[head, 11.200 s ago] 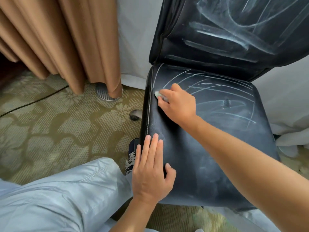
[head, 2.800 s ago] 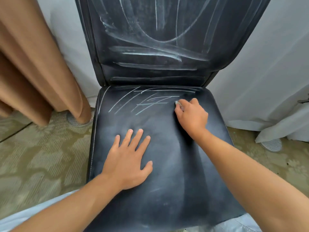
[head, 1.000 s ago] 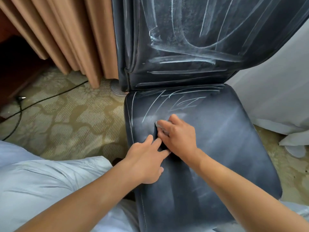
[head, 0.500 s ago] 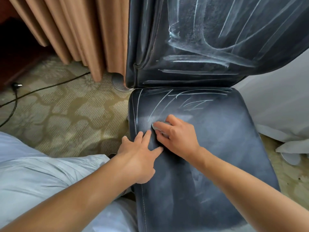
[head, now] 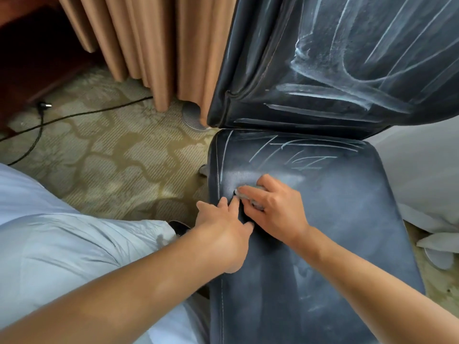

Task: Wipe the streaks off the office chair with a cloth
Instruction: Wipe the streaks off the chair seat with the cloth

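Now the office chair (head: 323, 219) fills the right half of the view, its seat running lengthways from 6 o'clock up to 12 o'clock, where it meets the backrest (head: 347, 58) that rises and leans off toward 1 o'clock. White streaks (head: 293, 155) cross the far end of the seat at 12 o'clock, and broader smears cover the backrest.

The right hand (head: 275, 207) lies near the seat's left edge with fingers curled over a small pale cloth (head: 239, 192), pressing it to the leather. Only a sliver of the cloth shows past the fingertips; its shape and size cannot be made out. The left hand (head: 223, 232) rests at 7 o'clock of the right one, fingers straight and flat on the seat's edge, fingertips touching the cloth or just beside it; which one is hard to tell.

The backrest's top and the seat's near end are cut off by the frame. A light trouser leg (head: 62, 244) occupies 8 o'clock, a curtain (head: 149, 45) hangs at 11 o'clock, and a black cable (head: 74, 117) lies on the patterned carpet (head: 124, 165).

Compared with half a second ago, the right hand has slid toward the seat's left seam, and a dull wiped patch sits just beyond it.
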`<state>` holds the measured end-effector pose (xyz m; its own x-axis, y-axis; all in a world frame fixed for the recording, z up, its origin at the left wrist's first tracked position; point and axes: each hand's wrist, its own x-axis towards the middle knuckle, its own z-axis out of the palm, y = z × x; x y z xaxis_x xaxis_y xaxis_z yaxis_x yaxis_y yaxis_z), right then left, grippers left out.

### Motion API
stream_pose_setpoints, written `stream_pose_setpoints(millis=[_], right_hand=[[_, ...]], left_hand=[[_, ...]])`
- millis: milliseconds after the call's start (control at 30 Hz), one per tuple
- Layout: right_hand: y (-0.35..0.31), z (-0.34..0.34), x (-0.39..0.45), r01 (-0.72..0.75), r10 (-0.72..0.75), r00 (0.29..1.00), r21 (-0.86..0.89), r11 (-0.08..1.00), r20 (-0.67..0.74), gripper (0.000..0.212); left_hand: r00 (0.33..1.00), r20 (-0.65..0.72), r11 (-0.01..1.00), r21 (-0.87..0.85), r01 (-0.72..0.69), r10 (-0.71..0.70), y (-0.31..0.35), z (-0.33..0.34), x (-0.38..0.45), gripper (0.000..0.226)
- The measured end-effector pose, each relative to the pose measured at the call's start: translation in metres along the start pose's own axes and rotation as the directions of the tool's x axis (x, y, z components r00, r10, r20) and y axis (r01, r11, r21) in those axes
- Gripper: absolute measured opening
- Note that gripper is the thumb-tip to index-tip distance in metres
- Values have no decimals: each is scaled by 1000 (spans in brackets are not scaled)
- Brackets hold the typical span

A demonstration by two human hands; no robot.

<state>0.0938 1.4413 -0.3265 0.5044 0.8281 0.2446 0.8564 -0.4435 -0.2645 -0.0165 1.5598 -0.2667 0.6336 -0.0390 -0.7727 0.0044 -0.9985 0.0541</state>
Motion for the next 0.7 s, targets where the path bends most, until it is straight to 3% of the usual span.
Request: stream_pose_setpoints(millis=[233, 467, 600, 700], right_hand=[[-11, 18, 64, 74, -68, 995, -90, 993, 68, 8], [-21, 21, 99, 14, -2, 996, -120, 993, 95, 11], [-22, 7, 63, 209, -199, 949, -15, 978, 246, 13], [-14, 9, 73, 299, -271, 930, -79, 951, 250, 14]], left_hand=[[998, 58, 999, 49, -13, 10, 0, -5, -3, 85], [995, 90, 998, 23, -55, 53, -21, -12, -29, 55], [996, 83, 1000, -7, 10, -10, -36, -7, -37, 61], [998, 58, 999, -44, -14, 16, -31, -6, -33, 74]])
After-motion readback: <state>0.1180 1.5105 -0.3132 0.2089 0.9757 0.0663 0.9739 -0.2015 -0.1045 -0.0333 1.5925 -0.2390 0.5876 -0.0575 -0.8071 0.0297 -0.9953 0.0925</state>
